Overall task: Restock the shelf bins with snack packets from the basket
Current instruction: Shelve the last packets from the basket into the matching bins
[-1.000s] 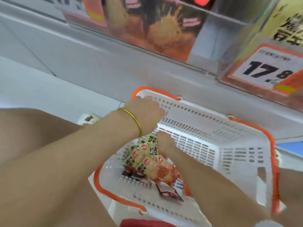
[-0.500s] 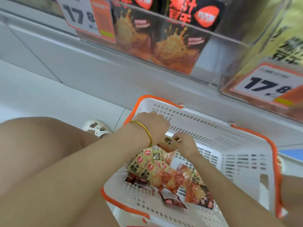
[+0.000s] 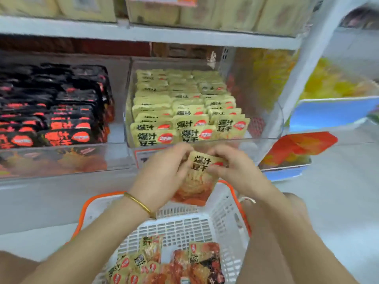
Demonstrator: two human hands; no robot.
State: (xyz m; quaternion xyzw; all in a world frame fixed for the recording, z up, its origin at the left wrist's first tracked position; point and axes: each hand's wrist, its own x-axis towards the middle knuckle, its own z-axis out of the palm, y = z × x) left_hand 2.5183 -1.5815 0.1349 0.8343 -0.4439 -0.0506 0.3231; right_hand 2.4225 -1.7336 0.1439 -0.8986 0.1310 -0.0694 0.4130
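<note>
My left hand (image 3: pixel 164 173) and my right hand (image 3: pixel 233 167) both hold a small stack of yellow snack packets (image 3: pixel 198 177) in the air, just in front of the clear shelf bin (image 3: pixel 205 143) that is filled with rows of matching yellow packets (image 3: pixel 184 111). The white basket with an orange rim (image 3: pixel 223 222) sits below my arms. Several loose yellow and red packets (image 3: pixel 164 265) lie on its bottom.
Left of the yellow bin, a clear bin holds black-and-red packets (image 3: pixel 53 107). A shelf above (image 3: pixel 143 31) carries pale packets. To the right stand a white upright (image 3: pixel 303 68), yellow goods and a blue-edged tray (image 3: pixel 332 111). My knees flank the basket.
The hands rose out of the basket with yellow packets and came up to the front of the yellow bin. The view tilted up from the basket to the shelf.
</note>
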